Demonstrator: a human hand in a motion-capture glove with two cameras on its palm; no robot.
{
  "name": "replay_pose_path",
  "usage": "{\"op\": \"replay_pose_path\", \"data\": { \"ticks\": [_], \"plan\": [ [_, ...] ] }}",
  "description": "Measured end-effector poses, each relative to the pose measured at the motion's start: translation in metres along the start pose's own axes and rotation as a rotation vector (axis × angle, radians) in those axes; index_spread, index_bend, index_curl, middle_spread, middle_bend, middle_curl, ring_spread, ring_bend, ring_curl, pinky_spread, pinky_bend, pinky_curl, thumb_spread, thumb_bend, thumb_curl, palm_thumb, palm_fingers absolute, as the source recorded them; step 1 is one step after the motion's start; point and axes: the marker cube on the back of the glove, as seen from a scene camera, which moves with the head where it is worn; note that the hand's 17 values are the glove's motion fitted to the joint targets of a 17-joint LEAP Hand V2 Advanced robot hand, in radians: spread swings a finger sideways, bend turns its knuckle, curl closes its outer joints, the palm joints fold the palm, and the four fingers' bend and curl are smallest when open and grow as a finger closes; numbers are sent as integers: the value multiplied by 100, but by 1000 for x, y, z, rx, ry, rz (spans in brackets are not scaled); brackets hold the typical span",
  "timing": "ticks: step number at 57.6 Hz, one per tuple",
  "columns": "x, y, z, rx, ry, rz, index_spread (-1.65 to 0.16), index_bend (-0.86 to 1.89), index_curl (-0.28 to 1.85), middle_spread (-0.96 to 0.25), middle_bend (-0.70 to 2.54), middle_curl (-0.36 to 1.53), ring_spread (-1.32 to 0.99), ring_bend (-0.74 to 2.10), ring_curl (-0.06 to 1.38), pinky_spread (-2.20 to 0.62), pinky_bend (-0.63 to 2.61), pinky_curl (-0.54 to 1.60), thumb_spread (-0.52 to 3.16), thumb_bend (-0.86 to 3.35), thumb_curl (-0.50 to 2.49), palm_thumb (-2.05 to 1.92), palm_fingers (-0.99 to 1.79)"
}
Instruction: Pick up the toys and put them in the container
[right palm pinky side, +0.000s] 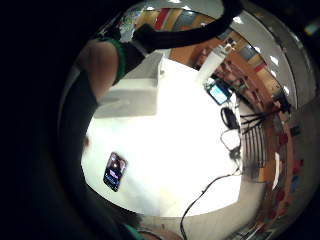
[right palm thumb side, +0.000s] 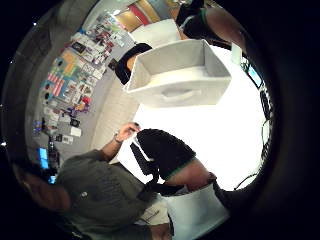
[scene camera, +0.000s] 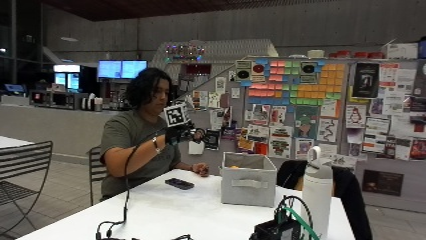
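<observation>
Container position: the grey fabric cube container (scene camera: 248, 186) stands on the white counter (scene camera: 193, 210), below and ahead of the raised black-gloved right hand (scene camera: 178, 133). Grip state cannot be determined; no toys visible.

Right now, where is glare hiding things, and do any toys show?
Both palm views: the table is washed out white, and only the phone stands out on it. Thumb side view: the container is evenly lit, no toy seen inside. Outside view: dim, even light, no glare.
</observation>
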Motion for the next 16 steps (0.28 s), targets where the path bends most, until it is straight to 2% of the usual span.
{"op": "replay_pose_path", "data": {
  "ticks": [4, 16],
  "plan": [
    [-2, 14, 10, -18, -85, 102, -52, 20, 63, -19, 20, 55, -26, 55, 34, 1, 76, 31, 110, -5, 33, -5, 21],
    [-9, 44, 27, -35, -46, 77, -51, 20, 60, -19, 21, 53, -27, 55, 33, 1, 70, 30, 112, -5, 30, -6, 27]
  ]
}}
